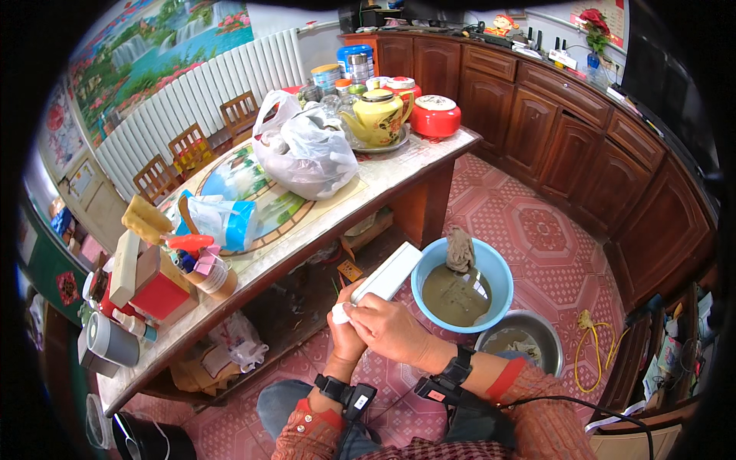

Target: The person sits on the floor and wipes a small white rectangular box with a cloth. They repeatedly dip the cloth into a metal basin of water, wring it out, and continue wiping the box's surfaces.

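A long white rectangular box or block [390, 272] slants up and away in front of me, above the floor. My left hand [347, 340] is around its near end from the left and below, partly hidden behind my other hand. Across the near end lies my right hand [392, 330], its fingers bent. A small rounded white piece [339, 314] shows at the fingertips, where both hands meet; whether it is joined to the block I cannot tell. The far end of the block comes close to the rim of a light blue basin [505, 299] in the picture.
Murky water and a grey-brown cloth [460, 250] are in the blue basin; a metal basin [556, 344] adjoins it. The table [428, 154] at left bears a plastic bag [313, 158], a yellow teapot [376, 118] and boxes. A yellow cord [598, 368] lies right; a black bucket [152, 440] stands lower left.
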Demonstrator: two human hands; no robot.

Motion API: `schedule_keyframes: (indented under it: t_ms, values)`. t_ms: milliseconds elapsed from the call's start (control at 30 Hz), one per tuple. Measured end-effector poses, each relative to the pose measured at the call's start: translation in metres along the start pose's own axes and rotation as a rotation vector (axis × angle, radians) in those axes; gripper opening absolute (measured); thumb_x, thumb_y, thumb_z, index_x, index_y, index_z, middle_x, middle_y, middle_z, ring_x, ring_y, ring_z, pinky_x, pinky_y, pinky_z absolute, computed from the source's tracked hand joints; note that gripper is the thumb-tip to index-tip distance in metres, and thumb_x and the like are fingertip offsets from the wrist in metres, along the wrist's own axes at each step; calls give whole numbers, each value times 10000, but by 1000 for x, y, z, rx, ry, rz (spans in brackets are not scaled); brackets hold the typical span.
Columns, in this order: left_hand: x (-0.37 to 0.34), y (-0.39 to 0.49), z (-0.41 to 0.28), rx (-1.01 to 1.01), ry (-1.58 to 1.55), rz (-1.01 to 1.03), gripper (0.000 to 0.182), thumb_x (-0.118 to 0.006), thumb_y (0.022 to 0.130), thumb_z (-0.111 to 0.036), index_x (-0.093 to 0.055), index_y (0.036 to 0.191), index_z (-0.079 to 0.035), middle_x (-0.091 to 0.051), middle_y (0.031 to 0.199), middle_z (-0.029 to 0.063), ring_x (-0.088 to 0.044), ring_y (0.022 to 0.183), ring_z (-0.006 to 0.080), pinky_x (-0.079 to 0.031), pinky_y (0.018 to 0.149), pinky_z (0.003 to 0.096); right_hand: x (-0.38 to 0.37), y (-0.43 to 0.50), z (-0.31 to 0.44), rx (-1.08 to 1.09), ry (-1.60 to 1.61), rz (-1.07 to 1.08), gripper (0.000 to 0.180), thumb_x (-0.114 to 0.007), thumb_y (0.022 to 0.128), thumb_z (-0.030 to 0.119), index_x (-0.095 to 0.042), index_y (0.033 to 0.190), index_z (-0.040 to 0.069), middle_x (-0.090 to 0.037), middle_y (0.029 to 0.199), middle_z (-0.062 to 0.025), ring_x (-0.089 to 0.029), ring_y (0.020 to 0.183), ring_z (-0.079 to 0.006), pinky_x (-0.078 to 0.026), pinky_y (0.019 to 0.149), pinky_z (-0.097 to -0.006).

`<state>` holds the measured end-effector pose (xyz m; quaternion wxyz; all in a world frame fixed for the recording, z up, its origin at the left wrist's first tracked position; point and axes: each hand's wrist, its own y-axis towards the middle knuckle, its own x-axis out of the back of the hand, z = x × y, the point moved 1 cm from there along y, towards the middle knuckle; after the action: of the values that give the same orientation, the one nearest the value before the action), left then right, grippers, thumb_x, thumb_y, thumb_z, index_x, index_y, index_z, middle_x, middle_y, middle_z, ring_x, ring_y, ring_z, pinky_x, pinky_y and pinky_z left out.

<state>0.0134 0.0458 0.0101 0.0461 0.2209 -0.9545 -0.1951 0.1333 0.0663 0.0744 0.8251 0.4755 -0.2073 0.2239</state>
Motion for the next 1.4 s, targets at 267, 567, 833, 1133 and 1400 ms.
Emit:
schedule_keyframes:
  t_ms: [267,567,833,1133,1400]
  values:
    - [-7,2,-13,-170,347,30,478,-775,732,-88,-611,1174,-16,-702,1014,164,-703,945,246,-536,833,320,9,3,-22,-164,-23,-133,45,-640,840,65,-625,874,39,-604,850,-123,-637,760,-324,-528,653,-413]
    - [0,-4,-35,-258,386,62,521,-768,671,-40,-619,1170,-30,-701,1047,172,-705,984,297,-541,854,338,51,-14,-150,-589,-400,-112,93,-645,823,55,-641,843,-36,-647,854,-250,-641,772,-412,-507,679,-450]
    - [-1,-2,-28,-320,446,83,531,-787,664,-60,-617,1167,-37,-698,1054,167,-698,970,331,-549,851,356,24,4,-85,-355,-120,-76,120,-609,870,99,-551,845,-3,-593,824,-205,-595,786,-405,-474,670,-465]
    - [-2,-1,-32,-379,488,122,547,-774,652,-43,-610,1174,-38,-695,1038,171,-698,943,333,-551,822,356,28,2,-86,-427,-1,-78,168,-679,834,80,-538,784,2,-569,786,-195,-580,769,-412,-463,664,-469]
    - [-3,-4,-31,-353,467,104,540,-786,641,-66,-623,1156,-43,-694,1043,175,-695,933,342,-555,820,373,27,-8,-123,-589,-191,-245,167,-704,834,83,-579,775,-11,-613,731,-219,-619,670,-385,-479,601,-432]
